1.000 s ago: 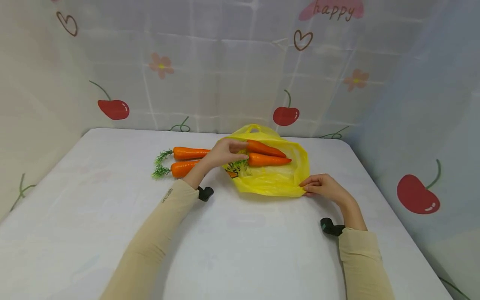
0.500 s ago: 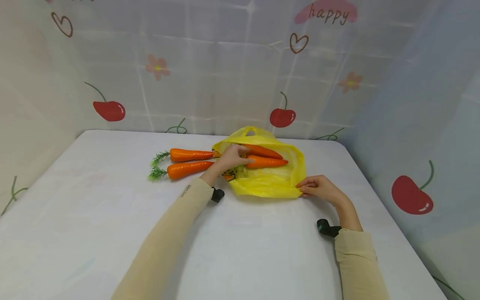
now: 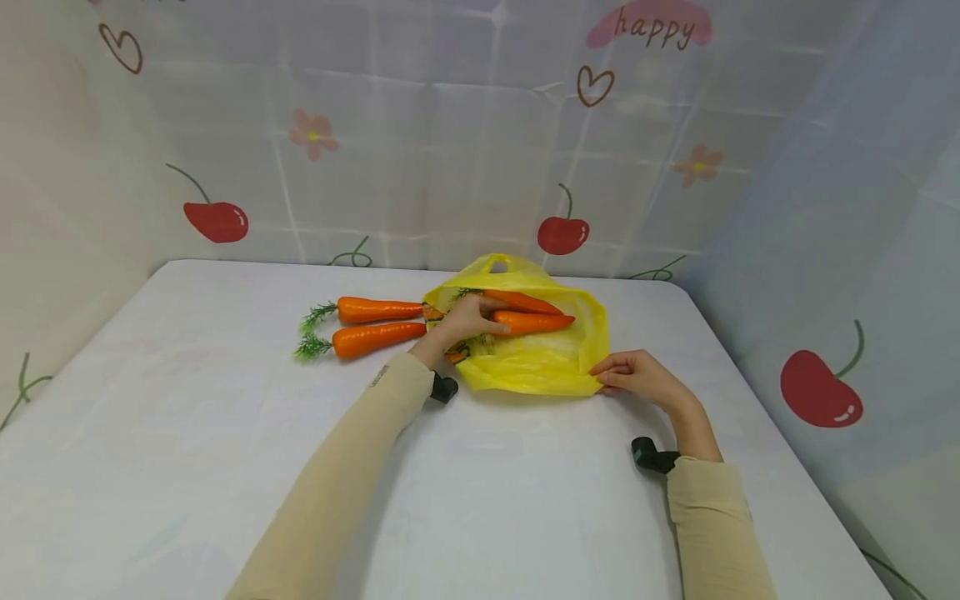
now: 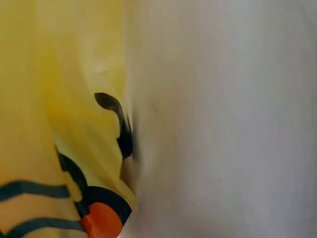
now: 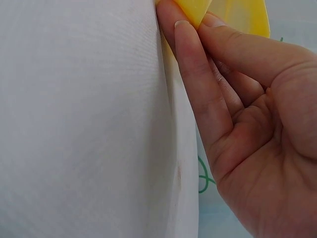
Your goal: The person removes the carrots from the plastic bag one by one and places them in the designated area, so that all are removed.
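A yellow plastic bag [image 3: 525,371] lies on its side on the table, mouth toward the left. Two carrots lie in it, tips pointing right: a front carrot [image 3: 534,323] and a back carrot [image 3: 525,302] whose green top shows behind the hand. My left hand [image 3: 467,320] reaches over the bag's mouth and grips the front carrot at its thick end, hiding its green top. Its wrist view shows only the printed bag [image 4: 74,124] and the white cloth. My right hand [image 3: 637,373] pinches the bag's near right corner between thumb and fingers, seen closely in the right wrist view.
Left of the bag two more carrots lie side by side, an upper carrot [image 3: 378,310] and a lower carrot [image 3: 375,338], tips at the bag's mouth. A white cloth covers the table [image 3: 495,500]. A printed curtain [image 3: 420,167] hangs right behind the table's far edge.
My left hand has moved right and nearer, from above the carrots' green tops onto the front carrot's thick end. The back carrot's top has come into sight. My right hand keeps its pinch.
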{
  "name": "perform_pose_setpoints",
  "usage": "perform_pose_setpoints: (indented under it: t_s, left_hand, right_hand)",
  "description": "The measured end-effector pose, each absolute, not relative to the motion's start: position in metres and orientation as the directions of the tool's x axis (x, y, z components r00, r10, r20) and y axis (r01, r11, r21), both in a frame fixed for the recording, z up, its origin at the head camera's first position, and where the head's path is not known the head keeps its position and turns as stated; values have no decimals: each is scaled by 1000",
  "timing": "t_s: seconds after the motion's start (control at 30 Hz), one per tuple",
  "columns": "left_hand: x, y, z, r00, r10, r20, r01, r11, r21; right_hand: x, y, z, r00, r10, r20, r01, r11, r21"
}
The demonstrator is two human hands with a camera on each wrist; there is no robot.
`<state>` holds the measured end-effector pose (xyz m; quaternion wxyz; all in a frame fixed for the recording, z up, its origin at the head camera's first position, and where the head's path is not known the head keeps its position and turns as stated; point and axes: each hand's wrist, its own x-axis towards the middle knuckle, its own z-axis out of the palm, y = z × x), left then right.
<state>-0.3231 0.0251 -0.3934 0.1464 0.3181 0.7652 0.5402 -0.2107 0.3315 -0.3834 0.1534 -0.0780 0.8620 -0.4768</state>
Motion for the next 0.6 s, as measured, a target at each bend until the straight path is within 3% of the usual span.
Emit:
perform_pose_setpoints:
  t_s: [0.2,0.33,0.43,0.6]
  left_hand:
    - [-324,25,-393,-804,590,68,320,334,887]
    - [-320,24,-391,-776,622,101,362,309,880]
    - [-316,24,-391,-723,676,143,388,226,894]
    - [-312,23,-392,-716,677,167,416,222,882]
  right_hand:
    - [-210,332,-384,-941,-281,-190,14,526,-850]
    - [-211,332,-385,-939,-289,-186,6,527,-850]
    - [-211,333,-386,-940,-291,-181,-1,530,-848]
    - [-212,333,-386,-939,-296,-175,-8,528,-849]
